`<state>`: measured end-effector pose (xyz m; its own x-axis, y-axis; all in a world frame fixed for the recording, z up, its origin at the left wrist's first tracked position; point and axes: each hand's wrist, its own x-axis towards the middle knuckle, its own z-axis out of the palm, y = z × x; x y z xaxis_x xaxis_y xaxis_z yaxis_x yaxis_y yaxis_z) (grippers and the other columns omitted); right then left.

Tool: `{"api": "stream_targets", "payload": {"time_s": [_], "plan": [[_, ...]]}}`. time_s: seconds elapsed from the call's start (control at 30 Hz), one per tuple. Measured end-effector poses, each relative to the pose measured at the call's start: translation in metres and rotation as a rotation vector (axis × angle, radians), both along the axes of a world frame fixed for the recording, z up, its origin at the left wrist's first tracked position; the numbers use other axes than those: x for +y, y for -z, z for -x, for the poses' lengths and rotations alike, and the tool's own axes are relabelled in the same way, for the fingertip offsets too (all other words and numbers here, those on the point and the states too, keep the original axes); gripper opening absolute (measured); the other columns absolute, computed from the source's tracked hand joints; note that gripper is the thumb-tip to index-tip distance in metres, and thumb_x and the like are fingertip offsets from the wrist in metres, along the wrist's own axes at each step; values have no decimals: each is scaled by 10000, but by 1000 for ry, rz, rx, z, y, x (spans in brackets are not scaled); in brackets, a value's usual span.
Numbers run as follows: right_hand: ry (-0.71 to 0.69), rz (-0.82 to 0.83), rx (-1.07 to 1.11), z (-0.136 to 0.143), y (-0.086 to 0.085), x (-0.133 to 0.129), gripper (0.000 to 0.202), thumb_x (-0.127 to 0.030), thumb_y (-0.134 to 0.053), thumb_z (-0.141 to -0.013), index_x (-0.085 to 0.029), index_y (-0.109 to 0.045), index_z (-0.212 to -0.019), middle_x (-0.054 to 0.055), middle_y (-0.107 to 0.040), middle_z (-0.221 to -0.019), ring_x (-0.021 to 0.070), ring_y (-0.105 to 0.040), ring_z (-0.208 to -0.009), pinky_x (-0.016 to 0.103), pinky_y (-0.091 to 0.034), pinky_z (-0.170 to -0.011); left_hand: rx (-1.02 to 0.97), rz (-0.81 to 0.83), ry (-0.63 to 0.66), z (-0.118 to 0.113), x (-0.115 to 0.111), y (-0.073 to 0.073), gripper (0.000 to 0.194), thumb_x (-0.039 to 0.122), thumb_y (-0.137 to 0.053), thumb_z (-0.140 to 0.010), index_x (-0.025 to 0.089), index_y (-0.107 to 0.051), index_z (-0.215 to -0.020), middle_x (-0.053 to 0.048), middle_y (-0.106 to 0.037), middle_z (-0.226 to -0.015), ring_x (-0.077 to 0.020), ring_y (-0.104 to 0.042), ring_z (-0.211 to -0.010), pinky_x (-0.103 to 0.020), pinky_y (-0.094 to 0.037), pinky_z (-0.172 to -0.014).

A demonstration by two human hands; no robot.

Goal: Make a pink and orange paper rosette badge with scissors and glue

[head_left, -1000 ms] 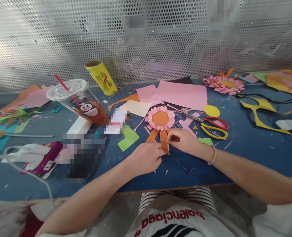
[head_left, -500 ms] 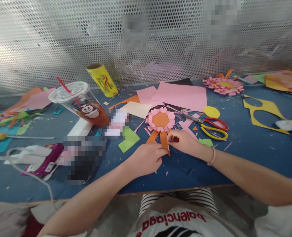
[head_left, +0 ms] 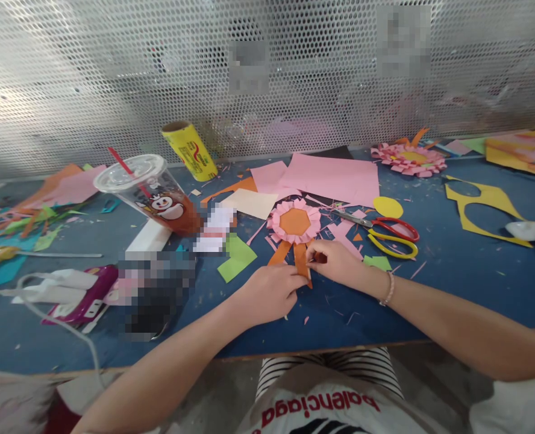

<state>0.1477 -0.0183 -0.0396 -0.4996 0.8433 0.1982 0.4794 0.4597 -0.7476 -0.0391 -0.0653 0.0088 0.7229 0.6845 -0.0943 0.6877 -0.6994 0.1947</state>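
Pink paper rosette (head_left: 293, 222) lies flat on the desk (head_left: 340, 328), in front of the person, 2 orange tails pointing back toward them; that puts the right tail (head_left: 300, 256) within easy reach of both hands. Left hand (head_left: 270, 295): fingers partly curled, index fingertip on the tail's lower end, probably to keep light paper from sliding; thumb hidden, so can't make out if it pinches. Right hand (head_left: 337, 260): thumb and finger nearly meeting at the tail's right edge, a posture suited to fine work; anything between the tips is too small to make out. Left tail (head_left: 279, 253) untouched, angled away from the other.

Scissors (head_left: 380, 229) lie beside the right forearm, handles to the right, presumably parked close for reuse. Yellow circle (head_left: 388, 207) just beyond them. Pink sheet (head_left: 333, 181) behind the rosette, out of the hands' way. 2nd rosette (head_left: 412, 159) sits farther back right, clear of the work spot. Drink cup (head_left: 159, 199) well left, away from both hands.
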Motion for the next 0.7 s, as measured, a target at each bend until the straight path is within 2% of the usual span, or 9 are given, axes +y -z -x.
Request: {"api": "stream_targets", "payload": {"time_s": [0.23, 0.7], "plan": [[-3, -45, 2, 0, 3, 2, 124, -60, -556, -652, -177, -543, -691, -12, -573, -686, 90, -488, -607, 208, -374, -566, 9, -9, -10, 0, -1, 0, 327, 152, -400, -794, 258, -580, -1046, -13, -607, -887, -157, -566, -807, -270, -443, -661], [10, -32, -26, 1, 2, 2, 123, -70, -570, -652, -176, -546, -710, -9, -585, -715, 94, -499, -630, 214, -376, -578, 0, 1, 2, 1, 0, 0, 321, 150, -411, -787, 258, -586, -1033, -4, -607, -896, -153, -568, -802, -274, -452, -666]]}}
